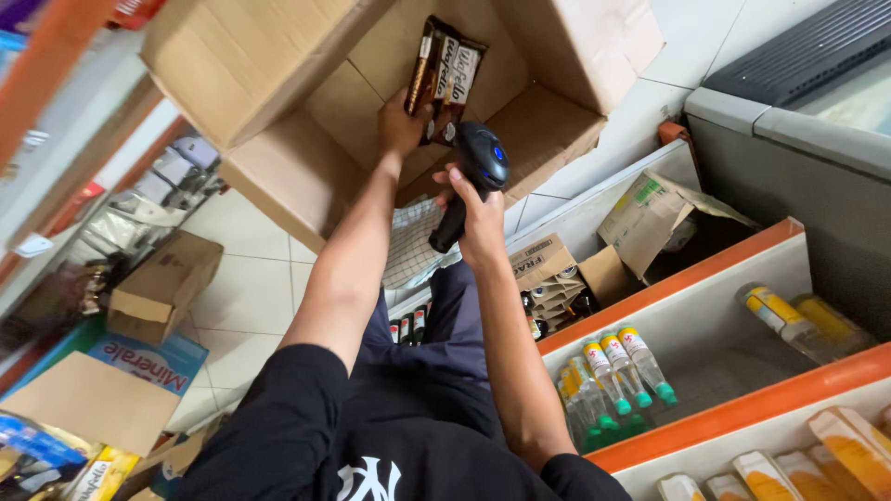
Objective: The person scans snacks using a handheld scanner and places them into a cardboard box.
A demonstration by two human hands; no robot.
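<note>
My left hand pinches a brown wafer packet over the open cardboard box, far side. My right hand is wrapped tight round a black handheld scanner, just right of it.

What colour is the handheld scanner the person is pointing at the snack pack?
The scanner is black with a small blue light on its head, gripped in the right hand; seen in the head view.
</note>
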